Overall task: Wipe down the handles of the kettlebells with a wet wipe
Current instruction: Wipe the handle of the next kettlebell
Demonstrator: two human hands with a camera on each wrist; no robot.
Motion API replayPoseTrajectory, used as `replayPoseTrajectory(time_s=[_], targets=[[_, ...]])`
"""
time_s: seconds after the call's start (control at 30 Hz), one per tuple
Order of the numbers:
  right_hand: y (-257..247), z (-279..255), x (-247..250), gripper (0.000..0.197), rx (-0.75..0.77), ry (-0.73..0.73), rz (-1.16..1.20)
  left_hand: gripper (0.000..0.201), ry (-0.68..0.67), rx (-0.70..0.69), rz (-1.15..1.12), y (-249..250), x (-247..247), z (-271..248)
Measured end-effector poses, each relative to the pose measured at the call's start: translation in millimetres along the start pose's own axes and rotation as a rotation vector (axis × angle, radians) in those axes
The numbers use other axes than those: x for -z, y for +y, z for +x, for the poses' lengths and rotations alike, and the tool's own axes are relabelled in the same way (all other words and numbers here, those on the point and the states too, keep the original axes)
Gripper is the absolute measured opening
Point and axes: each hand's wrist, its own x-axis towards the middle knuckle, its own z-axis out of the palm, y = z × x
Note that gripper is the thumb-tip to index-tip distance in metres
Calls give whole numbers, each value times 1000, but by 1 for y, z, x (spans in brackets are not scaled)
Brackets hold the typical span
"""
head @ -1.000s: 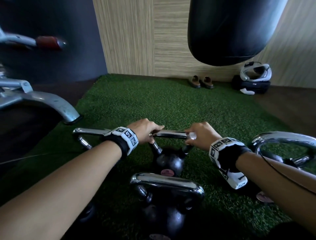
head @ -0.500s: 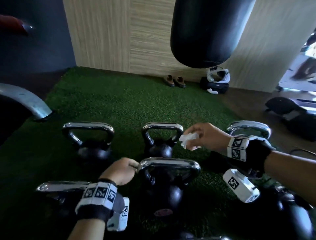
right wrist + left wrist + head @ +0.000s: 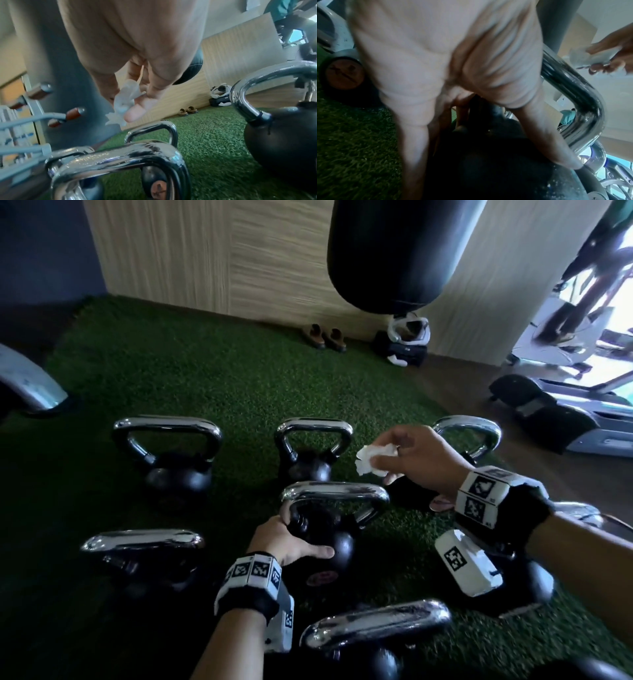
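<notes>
Chrome handles, black bodies: our kettlebells stand on green turf [image 3: 205,378] across the lower frame. Our left hand [image 3: 284,537] wraps the centre kettlebell [image 3: 329,529] where handle meets body. Our right hand [image 3: 421,460], right of centre, has its grip narrow, pinching the crumpled wet wipe [image 3: 371,458] above that handle [image 3: 334,493]. Risk, we judge: the balled wipe covers little chrome and may slip from a light pinch; neighbours crowd close.

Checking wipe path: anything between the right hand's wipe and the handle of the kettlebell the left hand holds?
Nothing: in the head view, only turf shows in the gap between the wet wipe and that handle.
</notes>
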Motion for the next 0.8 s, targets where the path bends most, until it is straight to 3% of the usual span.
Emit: replayPoseTrajectory(time_s=[0.1, 0.2, 0.4, 0.57, 0.8], targets=[[10, -4, -8, 24, 53, 83, -4, 134, 21, 30, -9, 1, -4, 5], [13, -6, -13, 27, 86, 53, -129, 136, 41, 52, -16, -3, -5, 6], [4, -10, -26, 26, 153, -19, -99, 154, 45, 41, 18, -3, -5, 10], [0, -8, -42, 17, 299, -61, -365, 133, 62, 42, -32, -6, -7, 10], [24, -12, -20, 14, 222, -55, -431, 144, 74, 45, -18, -6, -10, 12]])
